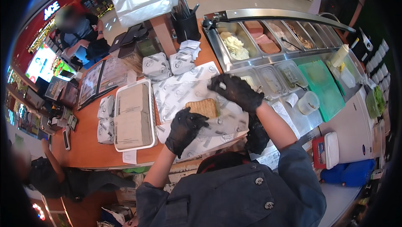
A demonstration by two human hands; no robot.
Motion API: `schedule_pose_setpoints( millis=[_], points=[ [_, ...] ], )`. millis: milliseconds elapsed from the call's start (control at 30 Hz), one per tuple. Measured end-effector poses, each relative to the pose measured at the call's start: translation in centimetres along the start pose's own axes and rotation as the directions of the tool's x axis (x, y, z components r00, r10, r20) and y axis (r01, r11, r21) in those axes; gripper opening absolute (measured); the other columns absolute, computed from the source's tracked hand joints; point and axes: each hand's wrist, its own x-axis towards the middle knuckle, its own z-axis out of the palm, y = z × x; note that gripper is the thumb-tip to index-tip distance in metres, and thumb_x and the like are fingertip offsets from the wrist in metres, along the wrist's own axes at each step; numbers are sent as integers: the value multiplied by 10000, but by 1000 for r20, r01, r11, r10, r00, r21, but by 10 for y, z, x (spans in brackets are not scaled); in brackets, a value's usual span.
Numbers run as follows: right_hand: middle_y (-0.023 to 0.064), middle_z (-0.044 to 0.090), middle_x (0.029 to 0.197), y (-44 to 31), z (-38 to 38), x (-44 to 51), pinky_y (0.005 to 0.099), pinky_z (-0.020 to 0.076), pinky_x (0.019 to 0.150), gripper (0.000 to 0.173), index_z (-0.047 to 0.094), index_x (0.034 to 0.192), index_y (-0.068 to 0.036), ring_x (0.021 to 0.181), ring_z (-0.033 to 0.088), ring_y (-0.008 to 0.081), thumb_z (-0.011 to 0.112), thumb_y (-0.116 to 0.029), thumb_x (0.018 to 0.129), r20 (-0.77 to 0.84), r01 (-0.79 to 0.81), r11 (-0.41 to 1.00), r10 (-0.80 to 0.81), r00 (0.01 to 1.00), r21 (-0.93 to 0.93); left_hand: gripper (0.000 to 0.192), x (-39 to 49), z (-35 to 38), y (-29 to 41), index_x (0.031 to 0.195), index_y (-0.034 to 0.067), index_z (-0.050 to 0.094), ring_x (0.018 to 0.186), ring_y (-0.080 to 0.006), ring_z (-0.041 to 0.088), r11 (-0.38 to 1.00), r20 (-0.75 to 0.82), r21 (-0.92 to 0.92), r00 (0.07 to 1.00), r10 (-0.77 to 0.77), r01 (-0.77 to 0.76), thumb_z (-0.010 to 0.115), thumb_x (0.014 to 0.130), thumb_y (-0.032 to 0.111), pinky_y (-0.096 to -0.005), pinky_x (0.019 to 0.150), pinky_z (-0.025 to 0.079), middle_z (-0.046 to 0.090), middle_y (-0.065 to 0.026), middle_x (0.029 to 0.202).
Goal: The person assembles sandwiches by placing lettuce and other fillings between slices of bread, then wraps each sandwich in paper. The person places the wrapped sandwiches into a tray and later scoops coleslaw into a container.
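A toasted sandwich (202, 108) lies on printed wrapping paper (176, 93) at the middle of the counter. Black gloves cover both hands. My left hand (186, 129) is at the sandwich's near left side, its fingers over the lower sheet; whether they grip the paper cannot be told. My right hand (237, 92) is above the paper's far right part, fingers bent, with a small white spot showing at them; what it holds is unclear. Several wrapped packets stand around the paper, two of them (157, 66) just beyond it.
Left of the paper, a white basket (154, 126) holds brown printed packets. Steel food pans (234, 60), lidded tubs and a green cutting board (323, 85) line the right. A black utensil cup (186, 27) stands beyond. A co-worker (47, 176) is at lower left; another person stands across the counter.
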Motion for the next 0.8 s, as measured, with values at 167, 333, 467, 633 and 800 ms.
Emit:
schedule_pose_setpoints(
  millis=[167, 333, 467, 633, 800],
  points=[
    [188, 604, 1157, 45, 54, 96, 404, 454, 903, 529, 498, 1306, -115, 1066, 580, 342, 632, -347, 850, 241, 4, 960, 66, 968, -279, 142, -13, -2, 23, 843, 193, 677, 848, -164, 626, 991, 27, -5, 991, 135, -135, 649, 732, 110, -409, 990, 417, 670, 32, 864],
    [178, 637, 1112, 71, 71, 124, 405, 496, 837, 643, 604, 1177, -56, 994, 627, 328, 742, -422, 667, 487, 198, 882, 41, 872, -428, 218, -46, -13, 25, 910, 235, 703, 829, -130, 619, 998, -71, 53, 997, -10, 14, 749, 697, 225, -469, 1024, 376, 654, 21, 804],
    [135, 675, 837, 42, 46, 111, 416, 499, 712, 383, 678, 915, -92, 794, 654, 314, 757, -375, 670, 388, 250, 890, -91, 917, -382, 225, -27, -17, 24, 961, 268, 703, 927, -138, 600, 955, -111, 284, 993, -48, 78, 732, 738, 281, -507, 1068, 285, 648, 51, 937],
    [112, 617, 692, -4, 18, 39, 454, 463, 617, 274, 603, 774, -96, 695, 627, 322, 682, -357, 748, 227, 363, 878, -303, 926, -311, 142, 34, -7, 0, 917, 204, 706, 1274, -187, 427, 952, -5, 282, 992, -123, 119, 629, 801, 231, -559, 1117, 103, 533, -34, 1295],
    [126, 637, 757, -36, -2, -14, 440, 485, 685, 195, 624, 913, -79, 750, 645, 321, 596, -250, 824, 222, 257, 917, -194, 956, -306, 166, 38, 15, -17, 834, 201, 698, 913, -221, 610, 989, 58, 132, 996, -68, 60, 639, 726, 89, -434, 1043, 339, 654, -12, 920]
  ],
)
